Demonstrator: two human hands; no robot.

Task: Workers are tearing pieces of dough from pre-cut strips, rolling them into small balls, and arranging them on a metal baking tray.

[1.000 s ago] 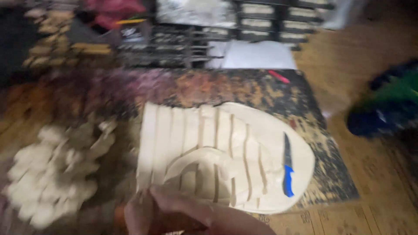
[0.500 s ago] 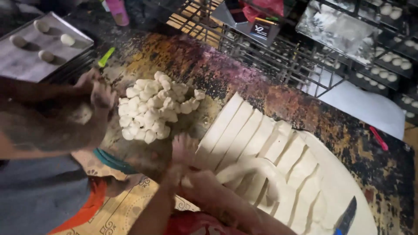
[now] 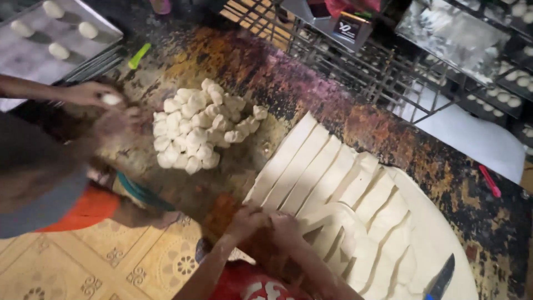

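Stained, dark surface [image 3: 355, 119] is seen from the head view, carrying a sheet of dough cut into strips [image 3: 344, 189]. Both hands, left [image 3: 244, 222] and right [image 3: 286, 229], are pressed closed on its near strip end. Separating is judged best done slowly, away from the dough-ball pile [image 3: 200, 125] left of the sheet.

four dough balls [image 3: 53, 8] (on tray), one knife [image 3: 441, 280]

You're over dark, stained worktop [image 3: 344, 111]; patterned yellow floor tiles [image 3: 111, 261] lower left, black wire rack [image 3: 383, 72] along top, dim warm light.
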